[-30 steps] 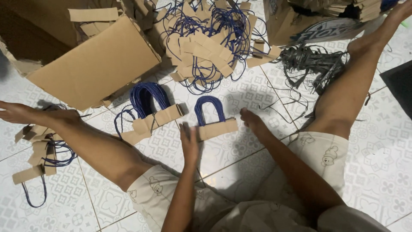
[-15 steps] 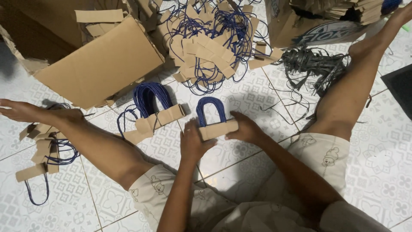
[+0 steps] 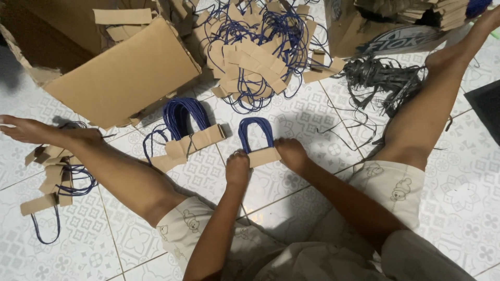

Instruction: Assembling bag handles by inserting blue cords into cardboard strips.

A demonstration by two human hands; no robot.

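The person sat on the patterned white tile floor (image 3: pixel 312 117) with legs spread wide. In the middle of the frame, the left hand (image 3: pixel 237 167) and the right hand (image 3: pixel 292 154) each pressed one end of a small stack of brown card strips with dark blue cord loops (image 3: pixel 259 143). The fingers of both hands were curled down tight on the strip ends, and the stack lay flat on the floor.

Just to its left lay a bigger tied bundle of the same blue-looped card strips (image 3: pixel 186 132). At the top middle was a loose messy heap of card strips and blue cords (image 3: pixel 258 52). A big brown cardboard box (image 3: pixel 122 73) lay open at the upper left. A tangle of grey plastic straps (image 3: pixel 383 83) sat at the upper right. A few more strips with cords (image 3: pixel 52 179) lay at the left edge.
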